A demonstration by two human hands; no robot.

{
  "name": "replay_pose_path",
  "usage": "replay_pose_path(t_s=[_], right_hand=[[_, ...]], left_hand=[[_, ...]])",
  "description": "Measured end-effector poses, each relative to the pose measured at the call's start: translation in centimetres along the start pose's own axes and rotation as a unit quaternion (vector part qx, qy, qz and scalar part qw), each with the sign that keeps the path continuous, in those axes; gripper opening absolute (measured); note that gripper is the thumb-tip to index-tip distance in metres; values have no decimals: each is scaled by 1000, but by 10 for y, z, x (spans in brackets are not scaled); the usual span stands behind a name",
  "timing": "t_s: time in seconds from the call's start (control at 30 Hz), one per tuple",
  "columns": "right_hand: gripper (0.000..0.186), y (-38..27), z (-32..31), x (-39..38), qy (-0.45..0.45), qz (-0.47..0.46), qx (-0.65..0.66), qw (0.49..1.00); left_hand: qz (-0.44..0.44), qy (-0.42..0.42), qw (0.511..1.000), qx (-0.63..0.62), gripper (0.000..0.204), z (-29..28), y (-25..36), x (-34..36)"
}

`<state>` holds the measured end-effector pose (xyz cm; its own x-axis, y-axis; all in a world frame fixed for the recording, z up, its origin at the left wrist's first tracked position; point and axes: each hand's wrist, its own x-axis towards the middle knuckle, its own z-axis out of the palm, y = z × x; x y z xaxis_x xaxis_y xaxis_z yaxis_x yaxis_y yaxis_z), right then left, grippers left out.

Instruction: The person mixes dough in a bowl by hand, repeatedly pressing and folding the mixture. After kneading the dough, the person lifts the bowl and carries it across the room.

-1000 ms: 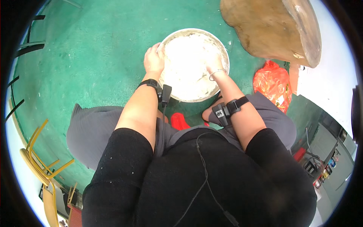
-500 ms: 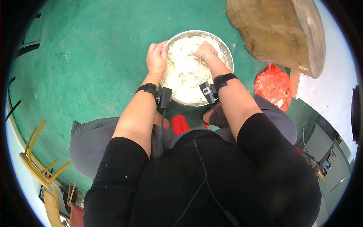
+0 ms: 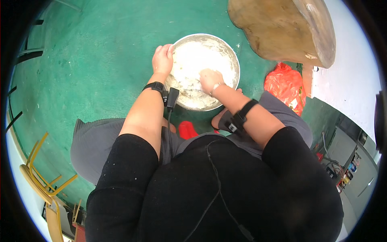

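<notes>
A round metal bowl [image 3: 238,66] stands on the floor between my feet. It holds a pale, lumpy, floury dough [image 3: 187,66], brightly lit and partly overexposed. My left hand [image 3: 163,59] grips the bowl's left rim, its fingers closed on the edge. Down in the dough, right of the bowl's middle, my right hand [image 3: 210,80] is curled like a fist and pressed into the mix. Its fingertips are hidden there. A bracelet circles the right wrist, and both forearms carry black strapped-on devices.
At right lies a red plastic bag [image 3: 285,85] with something green in it. Above it is a large brown slab-like object [image 3: 278,28] against the white wall. Lower left, a yellow-framed chair [image 3: 38,177] stands by the wall. A red object [image 3: 187,130] lies between my feet.
My right hand has moved from the bowl's far right side toward me, into the nearer dough. The left hand stays on the rim. The whole view has shifted slightly.
</notes>
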<state>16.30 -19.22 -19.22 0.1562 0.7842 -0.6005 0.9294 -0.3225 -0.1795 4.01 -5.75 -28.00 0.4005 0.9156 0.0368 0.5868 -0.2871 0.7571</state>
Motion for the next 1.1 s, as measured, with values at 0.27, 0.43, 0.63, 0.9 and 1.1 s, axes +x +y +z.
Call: replay_pose_path(t_s=[0.27,0.43,0.63,0.9,1.1], right_hand=[[17,21,29,-44,-26,-5,-54,998],[18,31,52,-17,-31,-45,-44,998],[23,18,43,27,-123,4,-6,992],[24,12,34,70,-113,113,44,986],[25,17,25,49,-61,102,15,993]], left_hand=[[-51,-48,998,1,26,-4,7,1],[-29,-33,999,21,21,2,14,1],[-48,-49,997,24,22,-5,15,-2],[-29,-68,996,41,26,-2,12,0],[-104,-96,988,66,35,-3,8,1]])
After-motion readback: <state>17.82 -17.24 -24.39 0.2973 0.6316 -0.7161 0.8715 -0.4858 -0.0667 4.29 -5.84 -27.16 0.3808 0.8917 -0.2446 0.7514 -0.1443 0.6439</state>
